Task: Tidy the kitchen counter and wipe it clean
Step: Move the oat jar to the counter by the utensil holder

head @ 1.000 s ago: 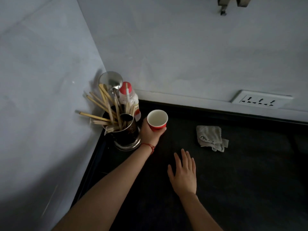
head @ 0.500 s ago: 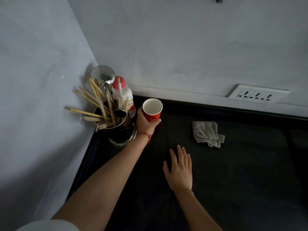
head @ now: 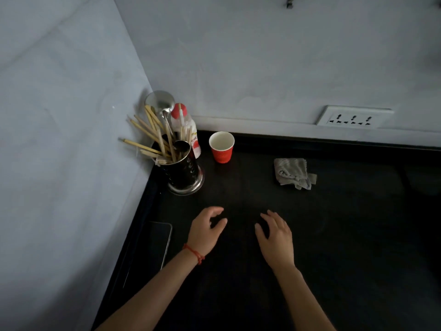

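Cup [head: 222, 146] parked upright at eleven o'clock beside the utensil holder [head: 182, 172], clearing the desk [head: 334, 235], both the left hand [head: 206, 229] and right hand [head: 275, 231] loosely spread and empty, cloth [head: 293, 173] waiting at one o'clock.

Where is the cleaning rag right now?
In the head view, the crumpled grey rag lies on the black counter to the right of the red paper cup, below the wall socket, beyond the right hand.
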`<state>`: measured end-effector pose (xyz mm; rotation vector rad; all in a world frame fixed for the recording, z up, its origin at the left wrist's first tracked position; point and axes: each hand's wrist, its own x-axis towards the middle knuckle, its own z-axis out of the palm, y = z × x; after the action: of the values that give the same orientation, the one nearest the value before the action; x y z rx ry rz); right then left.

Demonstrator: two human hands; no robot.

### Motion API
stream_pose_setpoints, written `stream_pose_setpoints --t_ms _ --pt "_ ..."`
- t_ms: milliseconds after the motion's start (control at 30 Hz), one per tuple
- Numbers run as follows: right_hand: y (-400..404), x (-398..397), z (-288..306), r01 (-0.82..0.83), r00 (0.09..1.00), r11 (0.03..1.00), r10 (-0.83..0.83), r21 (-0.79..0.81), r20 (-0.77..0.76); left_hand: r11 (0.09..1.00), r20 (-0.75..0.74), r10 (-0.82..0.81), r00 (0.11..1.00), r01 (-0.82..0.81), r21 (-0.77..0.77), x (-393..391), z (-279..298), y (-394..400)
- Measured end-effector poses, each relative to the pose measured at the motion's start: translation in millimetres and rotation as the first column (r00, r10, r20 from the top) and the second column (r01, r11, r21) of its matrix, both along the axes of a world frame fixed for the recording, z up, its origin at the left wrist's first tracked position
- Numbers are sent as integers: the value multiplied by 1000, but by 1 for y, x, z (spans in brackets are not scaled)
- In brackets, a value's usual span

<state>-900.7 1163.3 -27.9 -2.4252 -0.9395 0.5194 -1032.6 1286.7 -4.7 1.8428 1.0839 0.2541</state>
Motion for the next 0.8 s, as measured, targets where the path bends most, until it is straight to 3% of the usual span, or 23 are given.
stream_pose_setpoints --t_ms 200,333,600,800 --pt "-111 -39 17 244 965 970 -244 -19 -94 995 -51 -96 994 94 -45 -39 -4 -30" --pt "-176 -63 19 489 866 872 -481 31 -134 978 -33 -195 980 192 -79 -34 -7 -55" --pt "-307 -118 4 856 516 508 -853 99 -79 825 -1 -556 831 552 -121 5 -9 -140" --pt "-410 -168 -9 987 159 156 -968 30 -195 584 1 -808 589 802 -127 37 -6 -254"
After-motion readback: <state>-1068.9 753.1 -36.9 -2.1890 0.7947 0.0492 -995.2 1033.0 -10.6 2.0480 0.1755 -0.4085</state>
